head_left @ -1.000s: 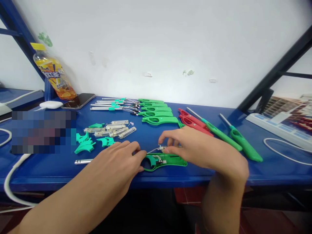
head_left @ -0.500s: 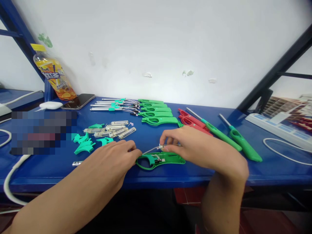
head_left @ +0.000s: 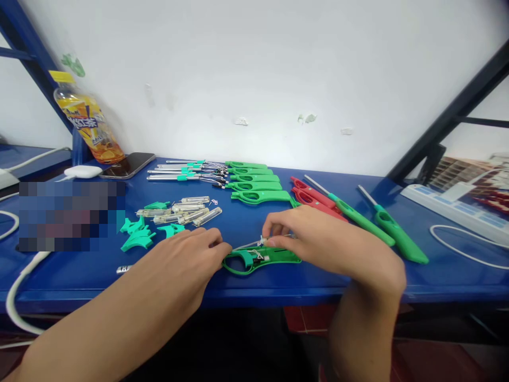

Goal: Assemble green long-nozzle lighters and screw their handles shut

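the green shell (head_left: 282, 257) is best held flat on the bench (head_left: 342, 289), with its narrow end pinned lightly so that nothing is sprung loose. the thin tube (head_left: 246, 245) should be guided along the far rim without being kinked or pulled tight, and the white fitting (head_left: 261, 241) should be steered by small moves of the fingertips rather than by the wrist. care is called for around the loose wires (head_left: 258, 255) and the teal trigger (head_left: 247, 259), as either could be nudged out of place.

the shell's narrow left end is gripped by the left hand (head_left: 202, 249), finger and thumb brought together there, though the contact is partly hidden. the fitting is pinched between thumb and fingers of the right hand (head_left: 296, 228); what is covered by the palm cannot be told. the shell is laid open side up near the front edge of the bench, stretched from the left fingertips to just below the right hand, with the fitting by its far rim.
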`<state>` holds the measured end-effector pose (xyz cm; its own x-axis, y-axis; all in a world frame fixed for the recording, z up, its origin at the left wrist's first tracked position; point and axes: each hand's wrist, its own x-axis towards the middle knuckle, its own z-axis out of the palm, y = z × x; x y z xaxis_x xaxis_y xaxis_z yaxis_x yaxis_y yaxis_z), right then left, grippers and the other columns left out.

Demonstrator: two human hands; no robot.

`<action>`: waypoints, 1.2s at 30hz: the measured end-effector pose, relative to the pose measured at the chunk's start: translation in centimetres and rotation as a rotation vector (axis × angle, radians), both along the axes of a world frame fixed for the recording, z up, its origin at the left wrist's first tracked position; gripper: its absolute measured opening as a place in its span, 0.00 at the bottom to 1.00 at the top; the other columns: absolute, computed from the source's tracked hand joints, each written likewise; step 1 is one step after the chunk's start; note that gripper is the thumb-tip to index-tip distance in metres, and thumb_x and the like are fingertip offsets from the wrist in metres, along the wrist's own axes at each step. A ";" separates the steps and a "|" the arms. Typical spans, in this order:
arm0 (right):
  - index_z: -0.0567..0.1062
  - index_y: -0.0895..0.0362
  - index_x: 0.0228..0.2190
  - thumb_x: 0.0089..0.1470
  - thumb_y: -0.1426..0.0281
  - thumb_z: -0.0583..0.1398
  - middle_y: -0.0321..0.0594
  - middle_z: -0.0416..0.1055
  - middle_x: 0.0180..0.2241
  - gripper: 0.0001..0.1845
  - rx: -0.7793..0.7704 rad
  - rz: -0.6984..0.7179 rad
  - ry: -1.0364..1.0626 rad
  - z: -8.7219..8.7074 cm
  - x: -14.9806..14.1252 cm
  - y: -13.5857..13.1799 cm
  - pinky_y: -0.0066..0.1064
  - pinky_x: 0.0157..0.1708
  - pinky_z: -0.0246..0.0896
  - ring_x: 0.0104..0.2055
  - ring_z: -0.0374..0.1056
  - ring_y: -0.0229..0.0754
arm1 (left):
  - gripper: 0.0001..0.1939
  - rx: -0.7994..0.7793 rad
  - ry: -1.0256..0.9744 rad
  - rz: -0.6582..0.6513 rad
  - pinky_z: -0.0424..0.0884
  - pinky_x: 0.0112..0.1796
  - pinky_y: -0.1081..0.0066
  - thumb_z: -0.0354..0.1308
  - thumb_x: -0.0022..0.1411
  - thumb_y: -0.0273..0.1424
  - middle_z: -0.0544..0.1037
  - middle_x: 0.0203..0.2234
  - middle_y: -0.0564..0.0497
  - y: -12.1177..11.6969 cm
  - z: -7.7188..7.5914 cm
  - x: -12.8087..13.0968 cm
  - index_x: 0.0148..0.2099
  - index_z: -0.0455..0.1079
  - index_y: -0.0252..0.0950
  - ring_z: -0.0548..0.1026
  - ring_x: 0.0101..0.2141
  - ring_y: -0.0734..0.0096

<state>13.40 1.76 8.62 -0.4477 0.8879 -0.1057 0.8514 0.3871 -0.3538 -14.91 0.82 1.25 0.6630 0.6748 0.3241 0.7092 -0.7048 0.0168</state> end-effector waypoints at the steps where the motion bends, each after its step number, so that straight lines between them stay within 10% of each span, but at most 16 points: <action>1: 0.80 0.50 0.39 0.69 0.64 0.61 0.32 0.81 0.39 0.07 -0.004 -0.001 -0.002 0.0 0.0 0.0 0.33 0.41 0.61 0.44 0.74 0.42 | 0.22 0.010 0.055 -0.025 0.75 0.53 0.58 0.59 0.72 0.26 0.81 0.56 0.57 -0.1 0.1 0.1 0.60 0.76 0.58 0.81 0.53 0.58; 10: 0.79 0.51 0.40 0.69 0.65 0.61 0.33 0.81 0.39 0.07 -0.009 0.009 -0.008 -0.1 -0.1 -0.2 0.33 0.40 0.60 0.43 0.74 0.42 | 0.15 0.137 0.140 -0.059 0.79 0.41 0.51 0.55 0.78 0.37 0.82 0.49 0.39 -1.5 2.1 3.7 0.56 0.77 0.36 0.81 0.44 0.46; 36: 0.80 0.51 0.42 0.69 0.64 0.59 0.37 0.81 0.41 0.10 0.039 0.028 -0.030 -0.3 -0.6 -0.2 0.36 0.39 0.60 0.43 0.74 0.44 | 0.14 0.009 0.132 -0.036 0.77 0.41 0.52 0.58 0.77 0.39 0.79 0.47 0.41 -0.6 1.9 4.3 0.55 0.77 0.38 0.80 0.44 0.48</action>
